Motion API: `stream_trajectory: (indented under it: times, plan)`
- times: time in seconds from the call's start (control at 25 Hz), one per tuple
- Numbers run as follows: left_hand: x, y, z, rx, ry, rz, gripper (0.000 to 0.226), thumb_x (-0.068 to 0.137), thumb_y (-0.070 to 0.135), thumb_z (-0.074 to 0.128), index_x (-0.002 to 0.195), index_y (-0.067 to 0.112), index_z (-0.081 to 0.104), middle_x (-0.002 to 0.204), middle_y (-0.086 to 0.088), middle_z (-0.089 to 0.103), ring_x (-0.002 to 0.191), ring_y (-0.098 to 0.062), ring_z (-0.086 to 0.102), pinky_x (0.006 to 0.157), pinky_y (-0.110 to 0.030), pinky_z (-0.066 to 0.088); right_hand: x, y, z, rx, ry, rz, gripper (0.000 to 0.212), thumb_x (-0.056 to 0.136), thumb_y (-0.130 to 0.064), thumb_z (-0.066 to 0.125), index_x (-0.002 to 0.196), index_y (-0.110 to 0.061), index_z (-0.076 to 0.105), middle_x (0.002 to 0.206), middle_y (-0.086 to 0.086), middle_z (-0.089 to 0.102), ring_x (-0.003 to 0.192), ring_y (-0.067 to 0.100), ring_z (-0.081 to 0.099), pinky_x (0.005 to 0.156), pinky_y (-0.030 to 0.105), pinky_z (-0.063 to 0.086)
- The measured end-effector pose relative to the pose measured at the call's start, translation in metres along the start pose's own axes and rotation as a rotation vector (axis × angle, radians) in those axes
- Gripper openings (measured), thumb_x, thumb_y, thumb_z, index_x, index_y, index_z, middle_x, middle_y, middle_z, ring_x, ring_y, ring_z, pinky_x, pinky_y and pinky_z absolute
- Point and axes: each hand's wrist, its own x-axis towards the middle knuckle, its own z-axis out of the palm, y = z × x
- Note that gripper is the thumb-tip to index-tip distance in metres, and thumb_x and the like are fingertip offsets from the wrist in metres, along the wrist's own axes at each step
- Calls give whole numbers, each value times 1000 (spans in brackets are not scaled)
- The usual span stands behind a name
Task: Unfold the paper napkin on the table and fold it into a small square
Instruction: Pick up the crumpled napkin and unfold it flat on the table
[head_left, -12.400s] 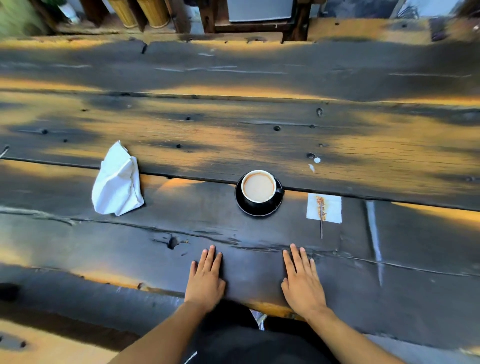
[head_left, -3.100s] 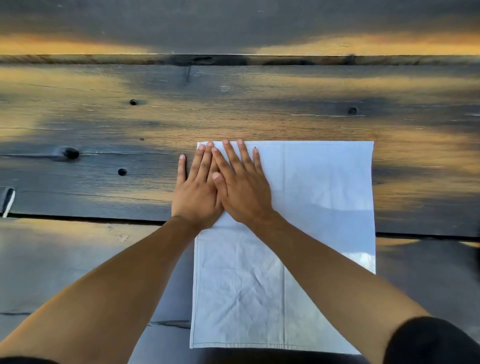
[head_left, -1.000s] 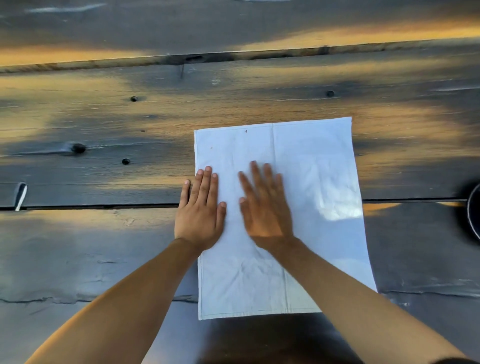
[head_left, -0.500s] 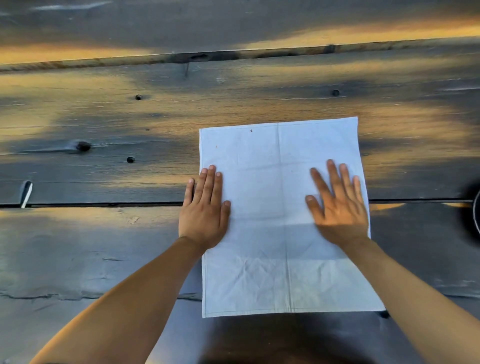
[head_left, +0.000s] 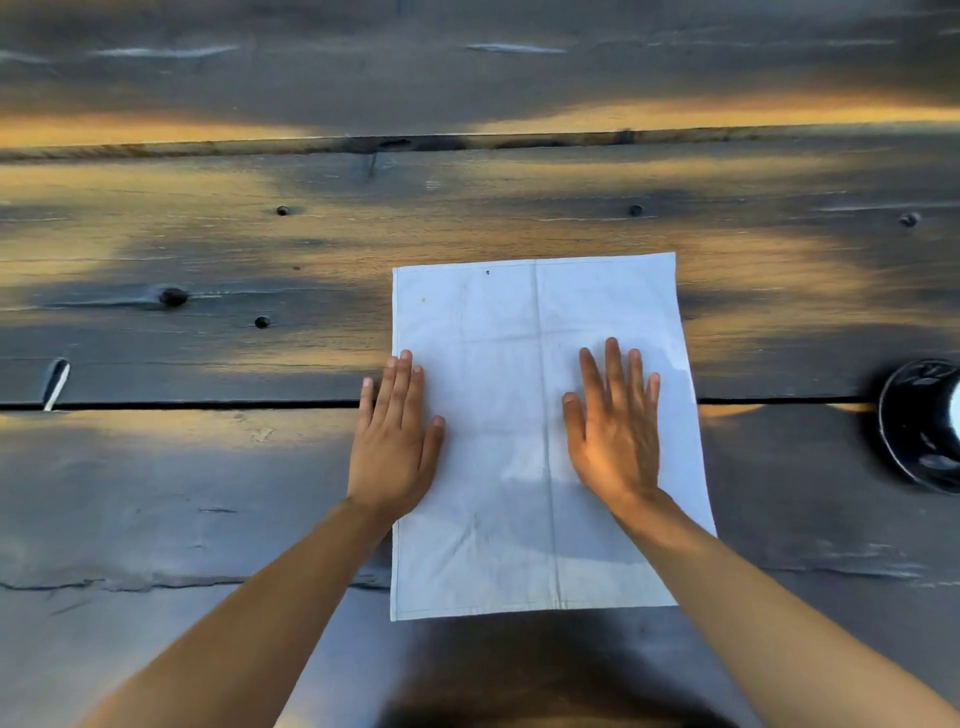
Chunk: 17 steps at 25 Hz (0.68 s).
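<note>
The white napkin (head_left: 509, 364) lies spread flat as a tall rectangle on the dark wooden table (head_left: 208, 467), with crease lines running down its middle and across it. My left hand (head_left: 395, 436) rests flat, fingers straight, on the napkin's left edge, partly on the wood. My right hand (head_left: 615, 426) presses flat on the right half of the napkin, just right of the centre crease, fingers straight and slightly spread.
A black saucer with a cup (head_left: 924, 426) sits at the right edge of view, cut off by the frame. A gap between table planks (head_left: 208, 404) runs left to right under the napkin. Several knot holes mark the wood at the left.
My right hand has slid left from the napkin's right edge towards the centre crease. My left hand stays on the left edge. The napkin stays flat.
</note>
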Motion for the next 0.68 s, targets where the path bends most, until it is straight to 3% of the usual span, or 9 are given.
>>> stream_trajectory:
  times: [0.16, 0.28, 0.48, 0.68]
  plan:
    - [-70, 10, 16, 62, -22, 98, 63, 105, 36, 25, 157, 2, 18, 168, -14, 11, 156, -28, 7, 125, -54, 15, -57, -82, 22, 24, -94, -274, 55, 104, -39, 33, 157, -22, 29, 168, 8, 15, 155, 33, 8, 123, 58, 13]
    - [-94, 8, 29, 144, -78, 34, 62, 106, 37, 16, 158, 3, 17, 168, -14, 9, 156, -28, 6, 123, -55, 19, -88, -107, 46, -53, -194, -370, 58, 105, -42, 29, 160, -25, 18, 169, 6, 5, 156, 31, -1, 122, 58, 15]
    - [-96, 9, 32, 216, -108, -7, 66, 104, 42, 17, 159, 7, 7, 169, -11, 0, 157, -26, -2, 125, -54, 13, -89, -83, 50, -134, -194, -394, 62, 104, -52, 25, 160, -30, 10, 170, 4, -3, 156, 27, -6, 123, 56, 12]
    - [-97, 9, 31, 211, -113, -10, 67, 103, 41, 18, 160, 9, 4, 169, -9, -5, 156, -24, -5, 125, -54, 13, -90, 13, 24, -130, -35, -232, 60, 102, -49, 37, 158, -29, 24, 168, 5, 13, 156, 28, 7, 122, 57, 17]
